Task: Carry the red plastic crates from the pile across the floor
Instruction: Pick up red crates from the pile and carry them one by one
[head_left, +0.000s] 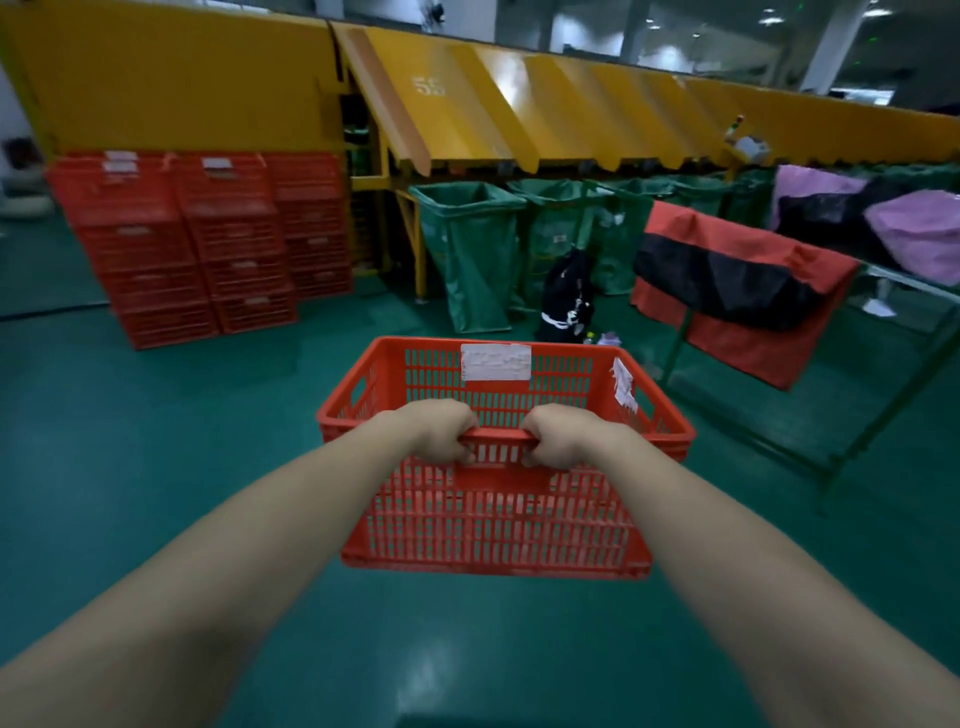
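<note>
Hanging out in front of the person, the red crate is up off the green floor, empty, its long side running crosswise to them. Both hands are on the near rim, close together at its middle. The left hand and right hand each curl tight over that edge, so the whole box lies beyond the knuckles, neither hand nearer. The pile of red crates stands well apart, ahead and left, by the yellow chute. Green sacks sit straight ahead. Mid-carry, I'd say, and front-heavy.
</note>
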